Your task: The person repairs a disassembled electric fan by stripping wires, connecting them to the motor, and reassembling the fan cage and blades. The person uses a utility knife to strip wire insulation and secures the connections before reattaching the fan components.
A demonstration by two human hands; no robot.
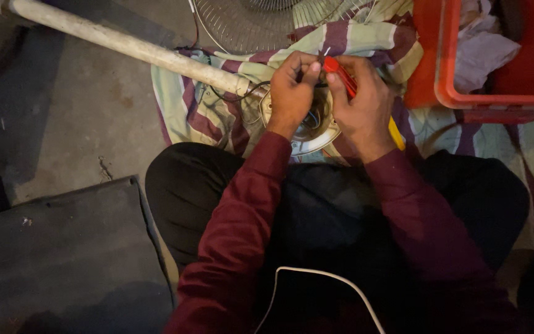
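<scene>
My left hand (292,93) and my right hand (363,102) work close together over a round white fan housing (316,139) with blue and dark wires inside. A red-handled tool (339,71) with a thin metal tip is gripped in my right hand. My left hand pinches a dark wire (301,77) next to the tool's tip. A yellow piece (396,133) shows below my right wrist. The housing joins a long white pole (125,43) that runs to the upper left.
A striped cloth (183,108) lies under the work on a concrete floor. A wire fan grille (248,21) lies at the top. A red plastic crate (465,62) holding rags sits at the upper right, a dark mat (63,247) at the lower left.
</scene>
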